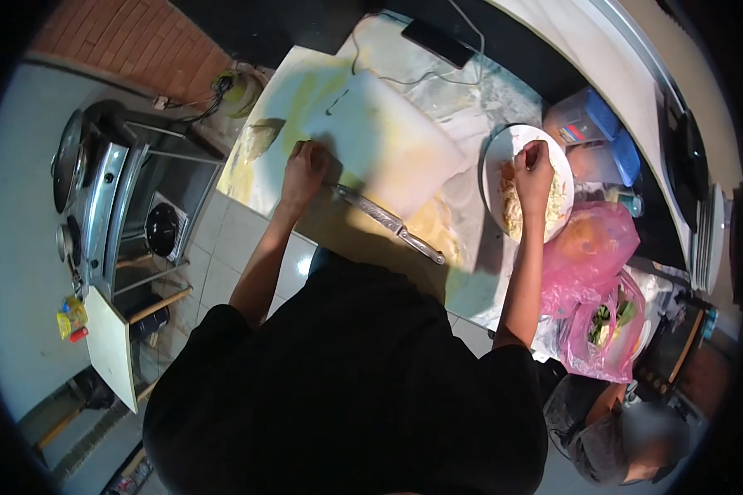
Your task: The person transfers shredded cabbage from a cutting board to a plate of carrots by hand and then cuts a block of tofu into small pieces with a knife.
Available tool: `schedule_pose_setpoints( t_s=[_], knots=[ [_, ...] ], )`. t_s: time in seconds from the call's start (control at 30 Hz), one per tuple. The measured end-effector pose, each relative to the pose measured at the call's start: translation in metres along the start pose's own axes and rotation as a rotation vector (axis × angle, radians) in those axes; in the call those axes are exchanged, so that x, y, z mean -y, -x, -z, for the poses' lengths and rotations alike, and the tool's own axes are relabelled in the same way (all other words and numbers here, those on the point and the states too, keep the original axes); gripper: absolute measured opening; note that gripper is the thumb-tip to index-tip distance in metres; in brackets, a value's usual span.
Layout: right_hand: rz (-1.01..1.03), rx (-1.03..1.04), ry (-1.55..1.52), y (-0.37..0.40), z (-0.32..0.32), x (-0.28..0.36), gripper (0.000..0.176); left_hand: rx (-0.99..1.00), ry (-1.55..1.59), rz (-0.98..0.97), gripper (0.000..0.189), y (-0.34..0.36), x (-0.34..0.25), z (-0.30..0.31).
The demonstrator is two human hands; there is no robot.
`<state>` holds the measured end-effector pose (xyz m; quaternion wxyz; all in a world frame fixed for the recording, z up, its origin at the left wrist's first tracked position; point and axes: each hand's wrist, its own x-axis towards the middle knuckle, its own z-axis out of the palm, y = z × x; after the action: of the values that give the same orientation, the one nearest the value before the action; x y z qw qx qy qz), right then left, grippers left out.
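My right hand (534, 169) is over a white plate (512, 134), its fingertips pinched together; what they hold, if anything, is hidden. Shredded food (509, 200), pale and orange, lies on that plate. Near the front left edge of the white cutting board (417, 144), my left hand (305, 169) has its fingers curled closed, and I cannot make out anything in them. Just right of it lies a knife (384, 219) with its blade toward the left hand and its handle toward me. A small pale lump (260, 140) sits left of the left hand.
Pink plastic bags (590, 247) with food inside stand right of the plate, below blue-lidded containers (598, 120). A phone (437, 43) and a cable lie at the back. A stove (99, 194) is at far left. Another person (594, 425) is at lower right.
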<state>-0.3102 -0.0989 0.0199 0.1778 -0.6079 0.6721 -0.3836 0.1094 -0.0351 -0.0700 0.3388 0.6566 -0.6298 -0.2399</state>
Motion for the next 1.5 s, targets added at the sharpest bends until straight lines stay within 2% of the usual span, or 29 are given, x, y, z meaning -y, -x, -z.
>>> schedule_pose_setpoints(
  t_s=[0.07,0.1,0.13,0.2,0.27,0.33,0.43,0.57,0.6,0.63,0.73,0.87,0.93,1.0,1.07,1.1,1.17,1.2,1.27,1.3,1.37,1.5],
  knots=[
    [0.08,-0.028,0.093,0.0,0.007,-0.009,0.012,-0.016,-0.048,0.033,0.029,-0.003,0.002,-0.002],
    [0.108,-0.011,0.139,-0.001,0.006,-0.01,0.021,-0.014,-0.044,0.028,0.029,-0.003,0.002,-0.004],
    [0.14,0.005,0.099,-0.003,-0.005,-0.013,0.024,-0.02,-0.05,0.041,0.029,-0.002,0.003,-0.004],
    [0.301,0.069,0.05,-0.014,-0.038,-0.015,0.024,-0.026,-0.059,0.048,0.028,-0.001,0.006,-0.005],
    [0.283,0.224,-0.039,-0.025,-0.079,-0.002,0.022,-0.047,-0.086,0.003,0.026,0.0,0.011,-0.008],
    [0.333,0.261,-0.028,-0.037,-0.118,0.005,0.02,-0.024,-0.08,0.018,0.026,0.001,0.011,-0.007],
    [0.256,0.274,0.041,-0.05,-0.16,0.006,0.017,-0.006,-0.055,0.032,0.026,0.003,0.006,-0.003],
    [0.312,0.279,0.162,-0.06,-0.184,-0.002,0.017,-0.003,0.013,0.057,0.028,0.006,0.002,0.004],
    [0.383,0.219,0.218,-0.06,-0.188,-0.002,0.013,0.001,0.019,0.059,0.028,0.007,0.005,0.002],
    [0.45,0.155,0.277,-0.058,-0.188,-0.004,0.011,-0.017,0.025,0.049,0.027,0.006,0.009,0.0],
    [0.391,0.14,0.31,-0.052,-0.177,0.002,0.011,-0.016,0.023,0.024,0.026,0.0,0.012,0.002],
    [0.257,0.084,0.25,-0.037,-0.1,0.018,0.003,-0.047,0.017,0.02,0.024,-0.005,0.014,0.001],
    [0.103,0.103,0.292,-0.025,-0.06,0.006,0.015,-0.054,-0.003,0.03,0.025,-0.005,0.017,0.002],
    [0.23,0.046,0.341,-0.012,-0.031,-0.03,0.019,-0.053,-0.026,0.024,0.027,-0.003,0.016,0.002],
    [0.321,-0.083,0.47,0.013,-0.008,-0.021,0.021,-0.05,-0.116,0.036,0.032,-0.007,0.013,-0.001],
    [0.321,-0.087,0.472,0.026,-0.003,-0.012,0.021,-0.016,-0.053,0.048,0.034,-0.007,0.013,0.001],
    [0.198,0.02,0.299,0.061,-0.007,0.014,0.018,0.012,-0.012,0.048,0.033,-0.005,0.014,0.003],
    [0.14,0.139,0.265,0.084,-0.017,0.02,0.02,0.039,0.025,0.043,0.032,-0.006,0.015,0.006],
    [0.213,0.451,0.102,0.129,-0.035,0.047,0.027,0.073,0.077,0.021,0.031,0.0,0.015,0.016],
    [0.294,0.489,0.184,0.155,-0.044,0.049,0.033,0.101,0.133,0.006,0.031,0.002,0.013,0.02],
    [0.171,0.578,0.331,0.192,-0.052,0.061,0.046,0.102,0.167,-0.01,0.031,0.003,0.019,0.022],
    [0.235,0.435,0.481,0.236,-0.078,0.059,0.04,0.125,0.16,-0.002,0.03,-0.014,0.017,0.038]
  ],
)
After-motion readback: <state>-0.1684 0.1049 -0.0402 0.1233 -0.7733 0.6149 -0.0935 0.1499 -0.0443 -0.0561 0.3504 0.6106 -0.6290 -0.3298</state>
